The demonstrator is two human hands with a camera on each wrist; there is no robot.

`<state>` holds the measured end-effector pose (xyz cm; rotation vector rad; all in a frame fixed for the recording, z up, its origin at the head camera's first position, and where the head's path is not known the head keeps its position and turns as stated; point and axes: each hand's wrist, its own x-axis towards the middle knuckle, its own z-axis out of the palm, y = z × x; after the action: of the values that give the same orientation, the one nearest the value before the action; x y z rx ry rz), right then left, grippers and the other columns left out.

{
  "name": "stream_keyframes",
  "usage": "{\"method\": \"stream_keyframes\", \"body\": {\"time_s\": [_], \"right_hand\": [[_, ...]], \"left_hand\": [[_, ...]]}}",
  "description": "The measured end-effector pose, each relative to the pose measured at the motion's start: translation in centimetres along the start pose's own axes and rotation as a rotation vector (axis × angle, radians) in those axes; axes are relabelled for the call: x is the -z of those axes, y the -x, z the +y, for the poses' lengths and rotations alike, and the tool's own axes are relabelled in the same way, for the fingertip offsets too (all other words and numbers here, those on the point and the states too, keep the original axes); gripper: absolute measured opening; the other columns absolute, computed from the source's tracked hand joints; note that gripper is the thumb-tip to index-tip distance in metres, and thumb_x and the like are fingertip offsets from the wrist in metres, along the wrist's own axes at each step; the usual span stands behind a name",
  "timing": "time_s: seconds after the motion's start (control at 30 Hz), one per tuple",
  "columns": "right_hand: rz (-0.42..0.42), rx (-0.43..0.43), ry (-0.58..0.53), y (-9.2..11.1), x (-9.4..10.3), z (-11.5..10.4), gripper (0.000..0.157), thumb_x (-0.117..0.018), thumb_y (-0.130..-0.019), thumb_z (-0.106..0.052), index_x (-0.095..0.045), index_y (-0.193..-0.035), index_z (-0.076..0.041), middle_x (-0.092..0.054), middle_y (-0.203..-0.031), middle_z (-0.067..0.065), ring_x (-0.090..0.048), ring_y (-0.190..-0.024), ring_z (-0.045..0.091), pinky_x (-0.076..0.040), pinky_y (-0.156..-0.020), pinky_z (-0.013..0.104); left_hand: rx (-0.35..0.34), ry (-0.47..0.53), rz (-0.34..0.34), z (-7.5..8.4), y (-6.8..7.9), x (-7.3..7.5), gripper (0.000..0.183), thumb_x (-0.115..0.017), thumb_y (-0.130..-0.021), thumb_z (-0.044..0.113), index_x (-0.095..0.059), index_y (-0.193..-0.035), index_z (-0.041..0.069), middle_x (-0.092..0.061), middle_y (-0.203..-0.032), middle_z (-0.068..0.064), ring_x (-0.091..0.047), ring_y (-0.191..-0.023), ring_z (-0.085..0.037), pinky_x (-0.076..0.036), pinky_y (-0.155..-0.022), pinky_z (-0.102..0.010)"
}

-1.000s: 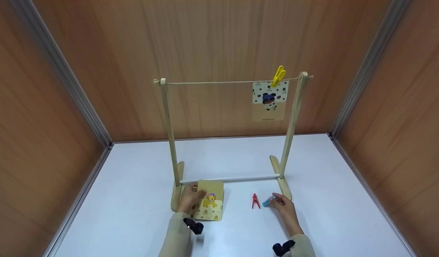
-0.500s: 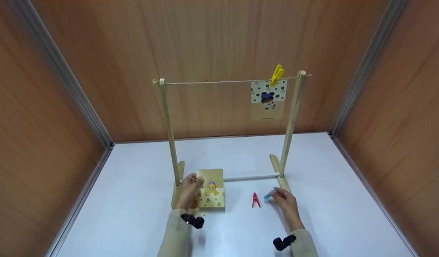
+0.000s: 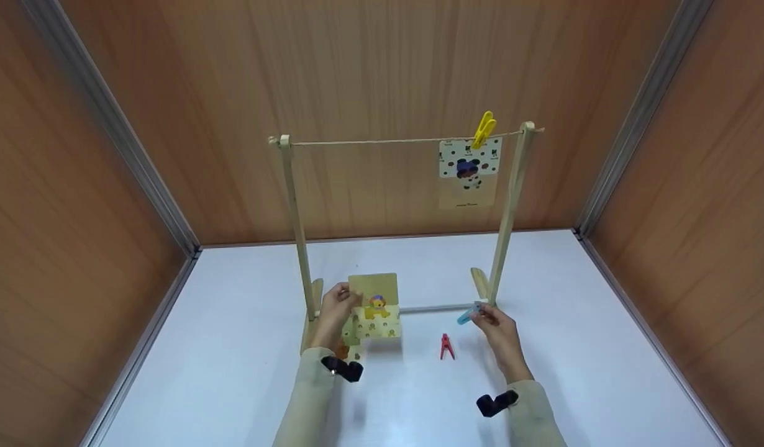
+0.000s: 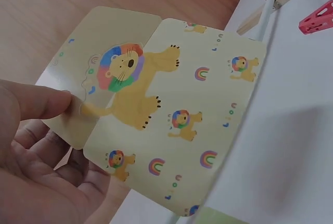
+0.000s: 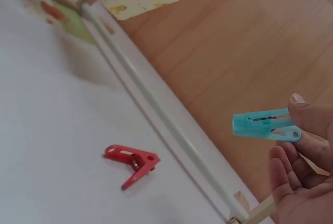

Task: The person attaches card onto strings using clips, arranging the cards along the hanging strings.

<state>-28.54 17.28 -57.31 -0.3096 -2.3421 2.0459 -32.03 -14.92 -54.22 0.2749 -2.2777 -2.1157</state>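
Observation:
My left hand pinches the left edge of a cream card printed with a lion and rainbows, holding it raised in front of the rack's left post. The card is tilted, its plain beige part at the top. My right hand grips a light blue clothespin by its handle end, thumb on one side and fingers on the other, near the foot of the right post. A red clothespin lies on the white table between the hands. Partly hidden behind the left hand, another card with green and orange shows on the table.
A wooden rack has a left post, a right post, a string across the top and a white bar low down. A yellow clothespin holds a polka-dot card on the string. Wood-grain panels enclose the table.
My left hand has lifted the lion card up and forward from near the table. The right hand has raised the blue clothespin and moved forward too. The red clothespin stays in place.

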Motion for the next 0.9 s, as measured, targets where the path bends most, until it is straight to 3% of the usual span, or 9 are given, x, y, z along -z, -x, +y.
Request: {"method": "stream_keyframes", "body": {"time_s": [0.17,0.43,0.67,0.9], "right_hand": [[-0.016,0.034,-0.004,-0.6,0.1,-2.5,0.047,-0.066,-0.092,-0.023,-0.055,-0.132,-0.003,-0.059,-0.12,0.009,-0.055,-0.1,0.008,-0.046,-0.089,0.015],[-0.057,0.085,0.014,-1.3,0.0,-6.4,0.05,-0.065,-0.092,-0.028,-0.053,-0.136,-0.007,-0.057,-0.123,0.009,-0.053,-0.108,0.015,-0.041,-0.101,0.03],[-0.054,0.181,0.051,-1.6,-0.2,-9.5,0.048,-0.065,-0.091,-0.031,-0.057,-0.132,-0.008,-0.061,-0.115,0.004,-0.055,-0.098,0.007,-0.044,-0.089,0.018],[-0.103,0.209,0.026,-1.5,-0.4,-12.6,0.046,-0.064,-0.092,-0.03,-0.056,-0.134,-0.013,-0.059,-0.127,0.008,-0.055,-0.106,0.007,-0.045,-0.094,0.017]], "left_hand": [[-0.041,0.026,-0.017,1.8,-0.2,-0.7,0.022,-0.059,-0.093,0.012,-0.06,-0.113,0.002,-0.068,-0.104,-0.009,-0.061,-0.095,-0.018,-0.047,-0.087,-0.034],[-0.145,0.071,-0.045,4.5,-0.6,-2.0,0.022,-0.058,-0.094,0.01,-0.06,-0.114,0.0,-0.069,-0.108,-0.013,-0.064,-0.094,-0.016,-0.05,-0.087,-0.033],[-0.178,0.07,-0.067,6.5,-0.8,-3.0,0.023,-0.059,-0.095,0.014,-0.061,-0.116,0.004,-0.07,-0.109,-0.012,-0.065,-0.096,-0.017,-0.05,-0.079,-0.03],[-0.228,0.048,-0.076,8.1,-0.8,-3.7,0.024,-0.058,-0.096,0.015,-0.061,-0.117,0.004,-0.07,-0.11,-0.014,-0.066,-0.096,-0.02,-0.053,-0.08,-0.032]]}}
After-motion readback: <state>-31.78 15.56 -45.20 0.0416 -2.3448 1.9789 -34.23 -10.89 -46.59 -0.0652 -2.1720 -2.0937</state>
